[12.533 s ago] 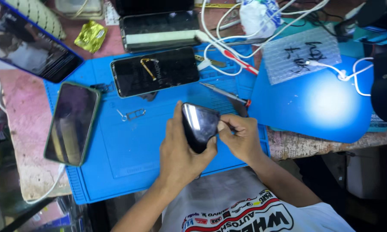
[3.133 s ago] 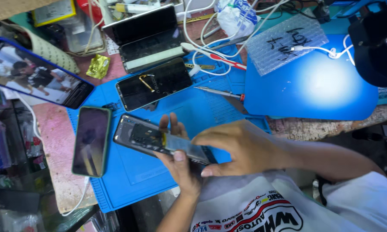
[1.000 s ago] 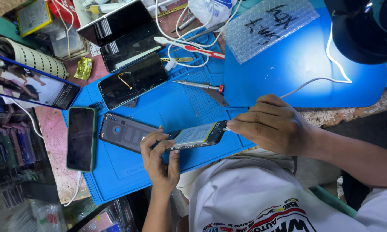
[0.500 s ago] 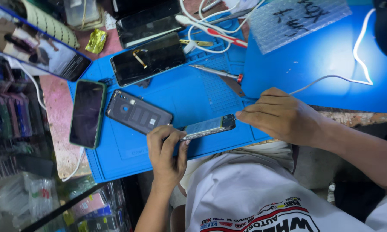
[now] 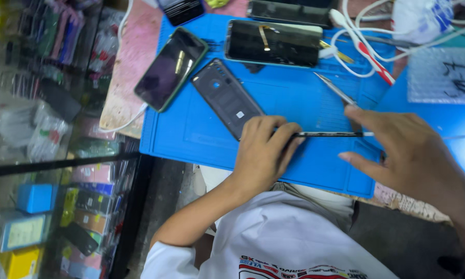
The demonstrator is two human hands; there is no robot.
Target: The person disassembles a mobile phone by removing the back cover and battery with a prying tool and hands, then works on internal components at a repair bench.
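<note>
My left hand [image 5: 263, 155] grips a dark phone [image 5: 330, 134] by its left end, held flat and seen edge-on just above the blue work mat [image 5: 191, 134]. My right hand [image 5: 413, 155] is at the phone's right end, index finger and thumb spread apart above and below it, not closed on it. A grey phone back cover [image 5: 226, 97] lies on the mat just beyond my left hand.
On the mat lie a green-framed phone [image 5: 171, 68], a dark screen panel [image 5: 272, 43], metal tweezers [image 5: 335, 89], a red-handled tool [image 5: 374, 57] and white cables [image 5: 356, 31]. A clear ribbed pad [image 5: 444, 75] sits at the right. A glass display case [image 5: 51, 170] with boxes stands at the left.
The phone has turned from tilted to flat and edge-on. My right hand's fingers have spread apart at its end. The back cover stays on the mat.
</note>
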